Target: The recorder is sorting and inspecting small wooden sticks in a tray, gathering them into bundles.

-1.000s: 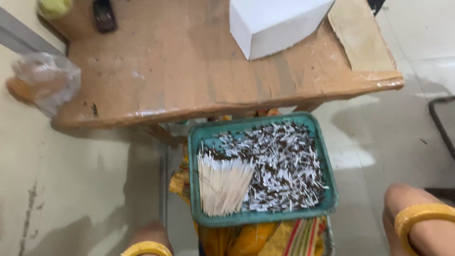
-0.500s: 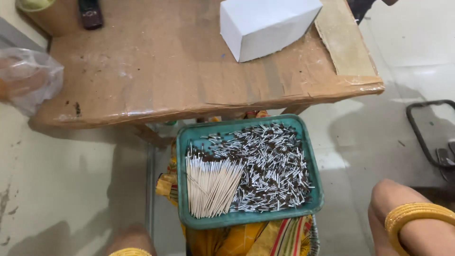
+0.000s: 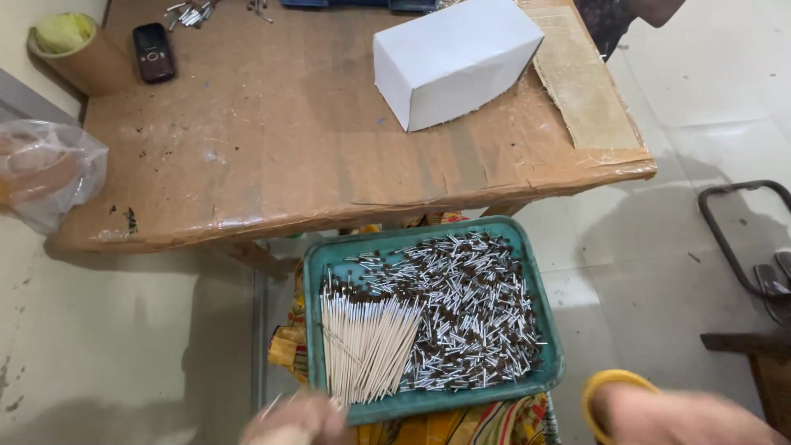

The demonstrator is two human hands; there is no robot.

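1. The left hand (image 3: 295,422) shows at the bottom edge of the frame, left of centre, as a blur. Thin pale sticks seem to poke up from it, but whether the fingers are closed on them or spread cannot be told.
2. The right hand itself is out of the frame. Only its forearm shows at the lower right corner, blurred, with a yellow bangle (image 3: 616,394) around the wrist, so its grip cannot be judged.
3. Just above the left hand sits a teal tray (image 3: 545,306), lower centre of the frame, resting on bright patterned cloth (image 3: 461,424).
4. Inside the tray, at its left side, lies a bundle of thin pale sticks (image 3: 367,346), fanned slightly and reaching to the near rim beside the left hand.
5. The rest of the tray is filled with a loose heap of short silver pieces with dark tips (image 3: 465,317) — touching the bundle along its right side.
6. Above the tray stands a worn brown wooden table (image 3: 272,156), filling the upper half of the frame.
7. On the table: a white box (image 3: 453,62) at upper centre, a dark phone (image 3: 154,52) at upper left, and a brown cylinder (image 3: 82,58) with something green on top at the far upper-left corner.
8. A clear plastic bag (image 3: 49,169) hangs at the left edge of the frame — beside the table's corner.
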